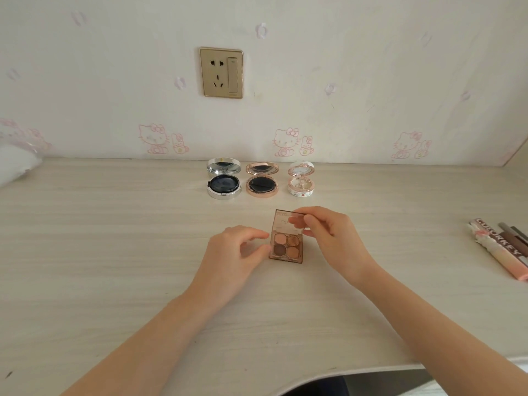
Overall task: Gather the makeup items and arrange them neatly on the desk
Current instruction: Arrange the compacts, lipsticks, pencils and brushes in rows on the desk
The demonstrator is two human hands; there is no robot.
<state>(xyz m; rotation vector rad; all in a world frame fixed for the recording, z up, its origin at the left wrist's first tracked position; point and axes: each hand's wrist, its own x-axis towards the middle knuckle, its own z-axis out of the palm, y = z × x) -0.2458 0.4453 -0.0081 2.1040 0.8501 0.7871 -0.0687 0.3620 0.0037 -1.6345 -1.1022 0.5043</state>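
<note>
A small brown eyeshadow palette [286,246] with several pans lies open in the middle of the pale wooden desk [114,252]. My right hand [331,238] pinches the top edge of its clear lid. My left hand [234,252] holds the palette's left side with thumb and fingertips. Behind it, in a row near the wall, stand three open compacts: a silver one [224,184], a rose-gold one [262,185] and a white flowered one [301,185].
At the right edge of the desk lie a pink-and-white tube [498,248] and some brown pencils [514,232]. A white soft object [14,164] sits at the far left. A gold wall socket [221,72] is above the compacts. The desk's front edge curves at bottom right.
</note>
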